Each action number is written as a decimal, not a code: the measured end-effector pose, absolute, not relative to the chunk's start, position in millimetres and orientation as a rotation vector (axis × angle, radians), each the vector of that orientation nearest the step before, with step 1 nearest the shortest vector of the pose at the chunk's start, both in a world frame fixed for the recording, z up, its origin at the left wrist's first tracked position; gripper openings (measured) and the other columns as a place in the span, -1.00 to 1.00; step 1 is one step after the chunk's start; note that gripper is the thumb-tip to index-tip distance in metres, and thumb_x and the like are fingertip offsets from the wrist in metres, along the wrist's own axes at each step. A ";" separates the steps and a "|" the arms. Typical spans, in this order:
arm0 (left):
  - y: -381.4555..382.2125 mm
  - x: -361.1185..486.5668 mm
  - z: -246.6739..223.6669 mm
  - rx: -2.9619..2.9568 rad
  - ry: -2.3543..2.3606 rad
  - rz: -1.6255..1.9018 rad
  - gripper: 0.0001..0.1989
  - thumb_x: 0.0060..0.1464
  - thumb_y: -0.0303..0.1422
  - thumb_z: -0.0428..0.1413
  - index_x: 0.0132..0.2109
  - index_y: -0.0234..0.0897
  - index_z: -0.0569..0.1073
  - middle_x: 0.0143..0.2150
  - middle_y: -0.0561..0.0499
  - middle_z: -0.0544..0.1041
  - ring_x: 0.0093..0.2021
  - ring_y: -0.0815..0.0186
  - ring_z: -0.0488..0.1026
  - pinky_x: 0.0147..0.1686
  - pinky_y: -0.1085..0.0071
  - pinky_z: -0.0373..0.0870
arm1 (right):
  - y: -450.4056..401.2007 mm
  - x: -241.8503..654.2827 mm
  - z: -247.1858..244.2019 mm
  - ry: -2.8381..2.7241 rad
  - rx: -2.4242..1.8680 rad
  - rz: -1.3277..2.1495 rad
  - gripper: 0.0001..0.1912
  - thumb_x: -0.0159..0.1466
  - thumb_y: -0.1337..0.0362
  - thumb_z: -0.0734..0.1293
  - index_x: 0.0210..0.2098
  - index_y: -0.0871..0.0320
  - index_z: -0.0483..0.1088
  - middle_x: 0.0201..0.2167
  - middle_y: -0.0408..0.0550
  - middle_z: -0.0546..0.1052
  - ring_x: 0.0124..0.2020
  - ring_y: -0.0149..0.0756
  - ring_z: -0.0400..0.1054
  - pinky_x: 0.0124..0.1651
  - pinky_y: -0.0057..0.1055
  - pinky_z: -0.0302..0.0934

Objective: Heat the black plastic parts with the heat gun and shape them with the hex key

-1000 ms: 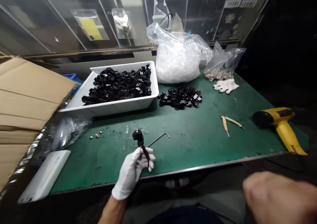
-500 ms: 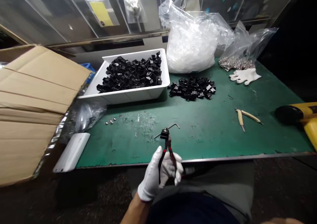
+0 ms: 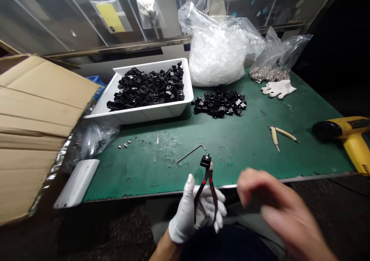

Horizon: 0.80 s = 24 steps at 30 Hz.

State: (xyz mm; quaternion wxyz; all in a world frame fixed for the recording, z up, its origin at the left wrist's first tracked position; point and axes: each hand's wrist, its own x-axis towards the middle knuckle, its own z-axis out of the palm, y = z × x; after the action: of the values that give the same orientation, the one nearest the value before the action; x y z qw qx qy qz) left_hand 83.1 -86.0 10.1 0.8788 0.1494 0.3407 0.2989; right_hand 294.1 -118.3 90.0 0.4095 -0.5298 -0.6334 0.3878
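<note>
My left hand (image 3: 199,209), in a white glove, holds a pair of pliers (image 3: 209,182) with dark, red-marked handles. At the jaws of the pliers sits a small black part (image 3: 205,161) with a metal fitting on top. My bare right hand (image 3: 274,203) is in the air to the right of the pliers, blurred by motion. Its fingers are curled but apart, and nothing shows between them. An L-shaped hex key (image 3: 190,153) lies on the green tabletop (image 3: 231,145) just beyond the pliers.
At the back stand a white tray (image 3: 138,112) of black parts and a bulging clear bag (image 3: 216,57). A pile of black parts (image 3: 219,104), a white glove (image 3: 279,88), cream-handled nippers (image 3: 276,136) and a yellow power tool (image 3: 347,132) lie rightward. A cardboard box (image 3: 31,130) stands left.
My right hand has come into view from the lower right. My left hand has moved slightly right with the pliers and black part. The whole view has shifted a little.
</note>
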 end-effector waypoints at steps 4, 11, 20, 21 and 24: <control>-89.8 95.8 16.1 0.631 0.964 0.836 -0.06 0.16 0.33 -0.28 0.01 -0.47 0.51 -0.35 -0.22 0.60 -0.48 0.22 0.53 -0.47 0.34 0.45 | -102.8 250.4 31.4 -1.396 -1.641 0.969 -0.48 0.38 0.00 0.31 0.26 0.03 0.31 0.23 0.12 0.41 0.22 0.05 0.32 0.22 0.03 0.28; -82.9 114.3 18.4 1.303 1.223 0.991 0.12 0.02 0.42 -0.27 0.45 -0.35 0.01 -0.27 -0.10 0.55 -0.36 0.19 0.47 -0.30 0.27 0.46 | -111.2 227.4 4.3 -1.162 -1.418 1.317 -0.46 0.38 -0.03 0.29 0.27 0.07 0.32 0.27 0.10 0.42 0.30 0.02 0.27 0.33 -0.07 0.17; -87.1 120.4 24.8 1.607 1.378 0.839 -0.15 0.27 0.17 -0.16 0.43 -0.40 0.05 0.02 -0.27 0.57 -0.05 0.08 0.57 -0.06 0.23 0.50 | -100.4 241.2 -5.0 -1.176 -1.363 1.263 -0.56 0.42 0.04 0.25 0.18 0.13 0.42 0.16 0.16 0.53 0.18 0.02 0.40 0.22 -0.09 0.30; -83.6 116.3 26.4 1.666 1.390 0.788 -0.24 0.29 0.11 -0.13 0.39 -0.36 0.16 0.02 -0.25 0.58 -0.04 0.10 0.57 -0.05 0.24 0.50 | -99.6 242.9 -5.4 -1.205 -1.367 1.239 -0.57 0.43 0.05 0.24 0.16 0.14 0.42 0.12 0.15 0.55 0.14 0.00 0.43 0.19 -0.11 0.32; -58.1 94.7 29.1 1.916 1.607 0.713 -0.56 0.33 -0.07 -0.06 0.12 -0.25 0.46 -0.01 -0.17 0.61 -0.04 0.12 0.56 0.03 0.23 0.47 | -95.4 251.0 -7.0 -1.264 -1.379 1.155 -0.62 0.46 0.09 0.19 0.13 0.16 0.39 0.01 0.12 0.59 -0.01 -0.11 0.52 0.09 -0.21 0.40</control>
State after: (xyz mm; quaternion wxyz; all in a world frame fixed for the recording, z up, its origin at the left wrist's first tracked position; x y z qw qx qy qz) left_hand 94.7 -58.1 29.1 0.2672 0.7100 0.5955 0.2642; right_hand 251.0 -95.4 -7.0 0.4543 -0.5589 -0.5122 0.4679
